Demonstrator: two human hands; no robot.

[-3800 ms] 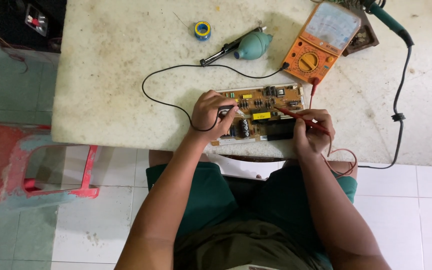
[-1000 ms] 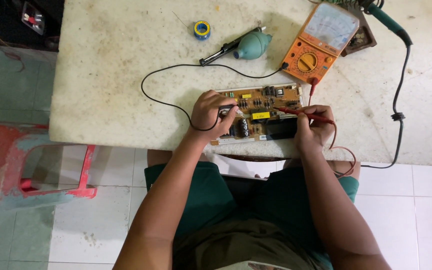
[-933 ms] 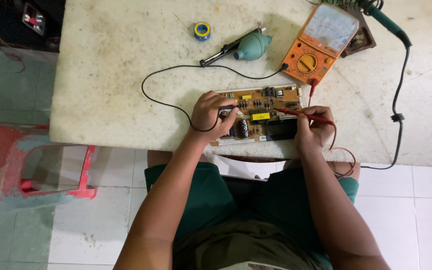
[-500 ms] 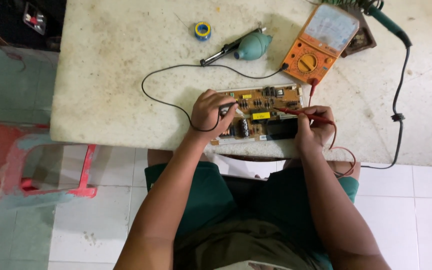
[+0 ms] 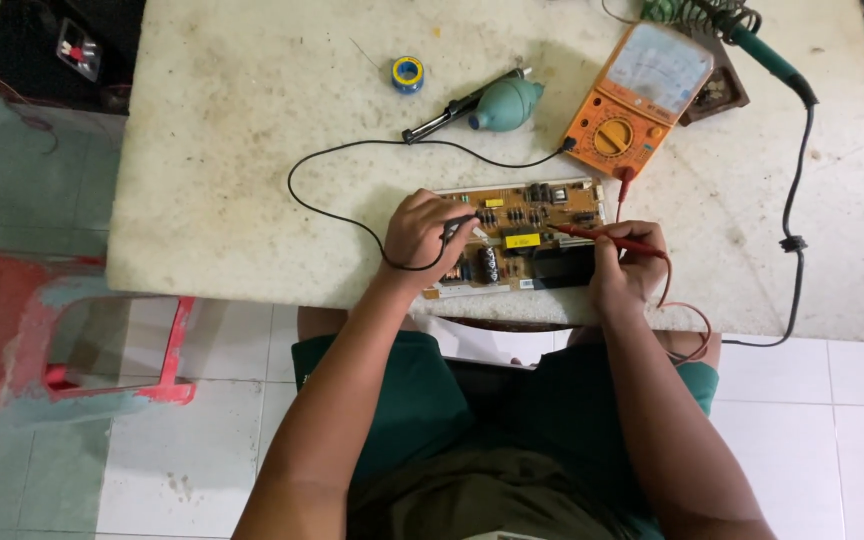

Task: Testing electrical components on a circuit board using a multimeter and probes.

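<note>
A brown circuit board (image 5: 527, 215) with small components lies near the table's front edge. My left hand (image 5: 417, 235) grips a black test probe (image 5: 455, 229) whose tip rests on the board's left part. Held in my right hand (image 5: 624, 265) is a red test probe (image 5: 602, 238), its tip touching the board's middle. Black and red leads run from both probes to an orange analog multimeter (image 5: 637, 100) at the back right.
On the worn white table (image 5: 222, 180) lie a teal desoldering bulb (image 5: 497, 103), a blue solder spool (image 5: 408, 72) and a soldering iron (image 5: 762, 50) with a black cord. A red plastic stool (image 5: 102, 350) stands on the tiled floor at the left.
My right hand has shifted the red probe slightly along the board's middle. My left hand and the black probe stay in place.
</note>
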